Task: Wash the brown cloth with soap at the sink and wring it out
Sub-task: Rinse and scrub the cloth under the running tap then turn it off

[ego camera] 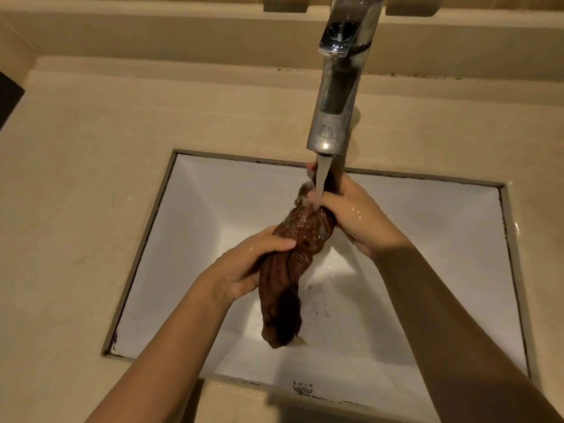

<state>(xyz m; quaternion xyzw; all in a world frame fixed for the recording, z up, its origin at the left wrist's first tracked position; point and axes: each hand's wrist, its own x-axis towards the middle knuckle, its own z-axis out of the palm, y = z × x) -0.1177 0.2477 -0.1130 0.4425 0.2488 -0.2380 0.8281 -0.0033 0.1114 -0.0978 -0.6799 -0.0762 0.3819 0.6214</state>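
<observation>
The brown cloth (300, 236) is wet, bunched into a long roll and held over the white sink basin (195, 215). My left hand (244, 270) grips its middle from the left. My right hand (357, 215) grips its upper end, directly under the running stream of water (322, 181). The lower end of the cloth hangs down towards the basin floor. Soap foam (317, 303) lies in the water beside the hanging end.
A tall chrome tap (335, 96) rises behind the basin and leans over it, close above my right hand. A beige stone counter (91, 178) surrounds the sink, with a raised ledge along the back wall.
</observation>
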